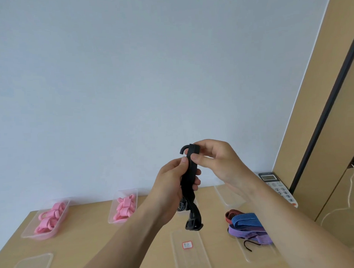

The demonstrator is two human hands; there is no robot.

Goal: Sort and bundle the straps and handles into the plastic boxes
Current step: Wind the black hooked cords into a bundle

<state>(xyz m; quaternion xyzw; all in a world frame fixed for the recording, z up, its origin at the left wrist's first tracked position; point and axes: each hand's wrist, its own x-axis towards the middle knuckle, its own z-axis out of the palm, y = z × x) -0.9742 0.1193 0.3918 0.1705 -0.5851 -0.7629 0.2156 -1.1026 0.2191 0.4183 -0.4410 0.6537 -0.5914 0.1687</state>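
I hold a black strap (191,185) upright above the table. It is folded, with a hook at its top and a black buckle (193,225) hanging at its lower end. My left hand (173,182) grips the strap's middle, thumb against it. My right hand (215,158) pinches its folded top end between thumb and fingers. Two clear plastic boxes (63,216) (134,197) on the left hold pink handles. Striped blue, purple and red straps (247,225) lie in a heap at the right, one with a dark hook.
Clear box lids (191,251) (31,265) (228,194) lie on the wooden table (91,237). A clear box with dark straps (181,206) stands behind my left hand. A white calculator (278,186) leans at the back right, beside a wooden cabinet (322,128) and a white cord (349,196).
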